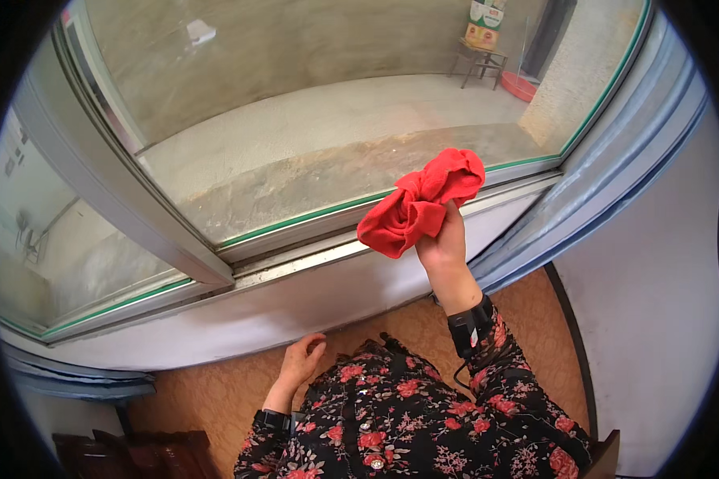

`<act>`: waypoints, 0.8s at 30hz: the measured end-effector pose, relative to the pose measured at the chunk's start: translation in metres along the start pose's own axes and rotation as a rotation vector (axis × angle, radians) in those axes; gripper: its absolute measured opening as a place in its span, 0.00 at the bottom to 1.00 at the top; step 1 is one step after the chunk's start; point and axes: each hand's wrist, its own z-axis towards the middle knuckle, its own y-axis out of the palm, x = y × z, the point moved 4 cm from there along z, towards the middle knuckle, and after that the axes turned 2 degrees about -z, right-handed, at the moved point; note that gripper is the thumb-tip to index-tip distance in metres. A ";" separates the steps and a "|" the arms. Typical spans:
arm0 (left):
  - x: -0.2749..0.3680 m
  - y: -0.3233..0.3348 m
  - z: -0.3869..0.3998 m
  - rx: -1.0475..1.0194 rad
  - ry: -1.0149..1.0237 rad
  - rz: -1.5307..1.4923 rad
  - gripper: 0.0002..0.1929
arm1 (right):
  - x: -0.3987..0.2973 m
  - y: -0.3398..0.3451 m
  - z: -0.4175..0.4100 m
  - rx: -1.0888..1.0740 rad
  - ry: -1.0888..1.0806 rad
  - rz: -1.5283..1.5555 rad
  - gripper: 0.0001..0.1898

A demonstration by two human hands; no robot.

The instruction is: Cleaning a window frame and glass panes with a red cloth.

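My right hand (446, 239) grips a bunched red cloth (416, 206) in front of the lower part of a sliding window's glass pane (311, 149). The cloth overlaps the window's bottom frame in the view; whether it touches the glass I cannot tell. Much of the thumb and fingers is hidden by the cloth. My left hand (304, 358) hangs low beside my body, near the wall under the window, with its fingers loosely bent and nothing seen in it.
A blue curtain (611, 173) hangs at the right and another bunched curtain (84, 377) at the left. A window frame upright (126, 167) divides the panes. Dark wooden furniture (135, 458) stands at the lower left. Beyond the glass are a stool (482, 58) with boxes and a red basin (518, 87).
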 end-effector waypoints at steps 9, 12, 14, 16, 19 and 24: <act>0.147 -0.012 0.022 0.028 0.208 -0.430 0.26 | 0.026 -0.003 -0.031 -0.117 0.115 -0.022 0.16; 0.174 -0.003 0.039 -0.048 0.305 -0.487 0.19 | 0.033 -0.014 -0.041 -0.118 0.060 -0.126 0.17; 0.161 0.001 0.047 -0.125 0.222 -0.591 0.15 | 0.033 -0.027 -0.044 -0.090 0.051 -0.166 0.18; 0.157 0.011 0.050 -0.198 0.106 -0.764 0.15 | 0.026 -0.041 -0.041 -0.082 -0.010 -0.220 0.19; 0.149 0.019 0.056 -0.239 0.027 -0.874 0.16 | 0.016 -0.055 -0.042 -0.039 -0.041 -0.203 0.19; 0.144 0.033 0.069 -0.371 0.004 -0.821 0.20 | -0.006 -0.065 -0.048 0.257 -0.046 -0.172 0.21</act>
